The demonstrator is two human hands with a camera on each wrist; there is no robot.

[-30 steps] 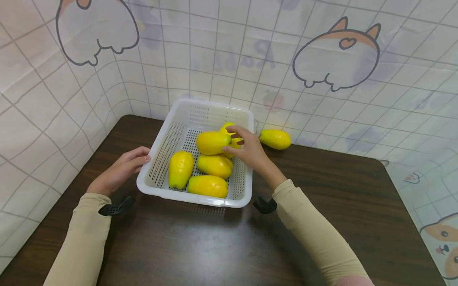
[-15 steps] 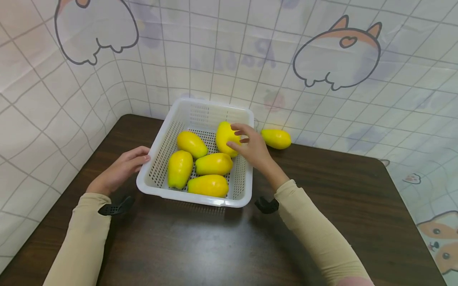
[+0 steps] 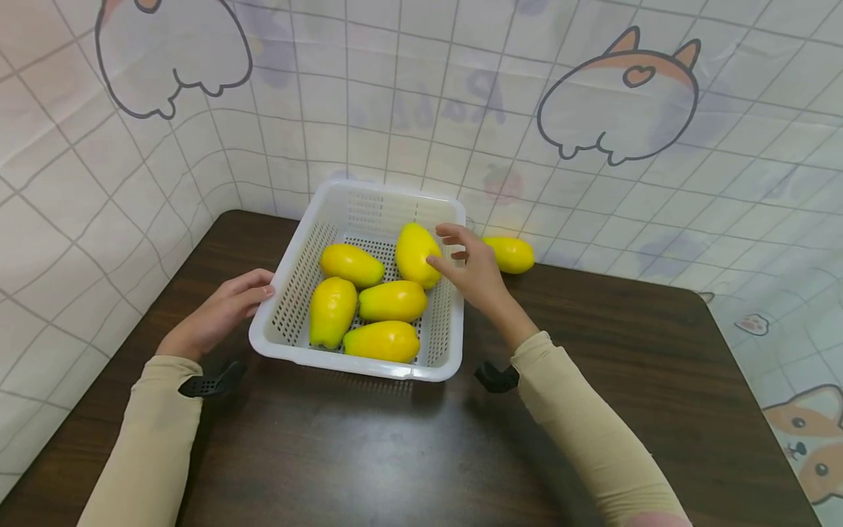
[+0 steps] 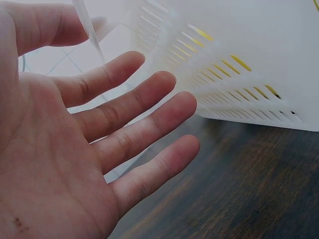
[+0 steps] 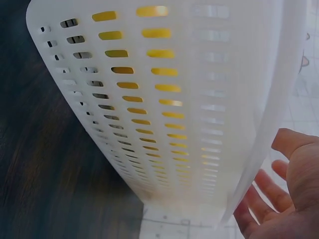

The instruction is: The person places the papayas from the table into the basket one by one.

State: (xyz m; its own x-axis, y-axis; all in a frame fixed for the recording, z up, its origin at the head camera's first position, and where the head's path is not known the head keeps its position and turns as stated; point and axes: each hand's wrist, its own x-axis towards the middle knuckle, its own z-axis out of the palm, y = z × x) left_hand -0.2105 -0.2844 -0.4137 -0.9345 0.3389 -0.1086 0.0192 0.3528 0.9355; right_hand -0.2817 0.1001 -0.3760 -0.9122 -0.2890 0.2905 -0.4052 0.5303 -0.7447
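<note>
Several yellow papayas with greenish tips lie in a white slotted plastic basket. One papaya lies at the basket's back right, beside my right hand. That hand hovers at the right rim, fingers loosely bent and holding nothing; the right wrist view shows it just past the rim. Another papaya lies at the left, above an upright papaya. My left hand is at the left rim. In the left wrist view its thumb reaches the rim and its fingers extend loosely beside the slotted wall.
One more papaya lies outside the basket, on the dark wooden table against the back wall covering. The white grid-patterned covering rises behind and at both sides. Black wrist devices sit at both forearms.
The papaya near my right hand was let go and now lies at the left of the basket. My right hand has drawn back to the right. The left hand stays at the rim.
</note>
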